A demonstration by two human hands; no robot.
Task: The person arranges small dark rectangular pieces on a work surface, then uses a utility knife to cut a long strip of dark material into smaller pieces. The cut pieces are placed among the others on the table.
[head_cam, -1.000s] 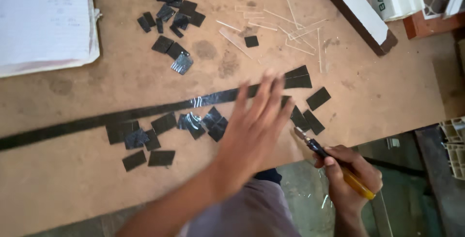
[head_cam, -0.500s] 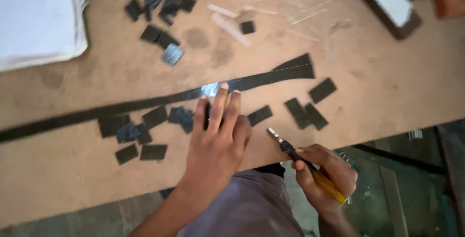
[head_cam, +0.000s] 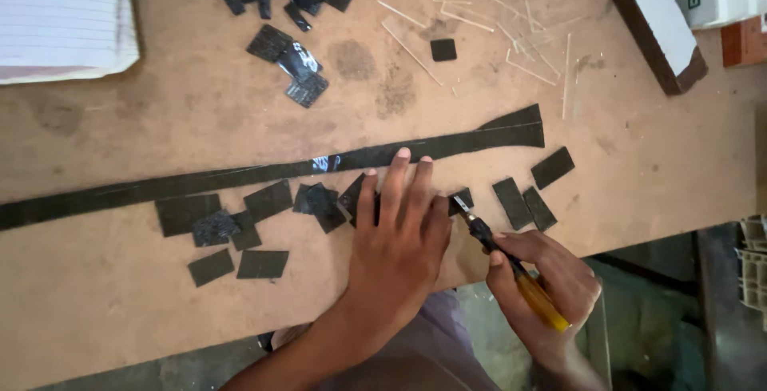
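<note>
Head view: a brown board table (head_cam: 655, 199) fills most of the picture, with a long black strip (head_cam: 264, 174) running across it from the left edge to a wider end on the right. The left hand (head_cam: 399, 239) lies flat, fingers spread, pressing black pieces just below the strip. The right hand (head_cam: 543, 287) is closed around a yellow-handled knife (head_cam: 511, 267), its blade tip touching a small black piece (head_cam: 462, 198) beside the left hand. Loose black squares (head_cam: 264, 263) lie near.
</note>
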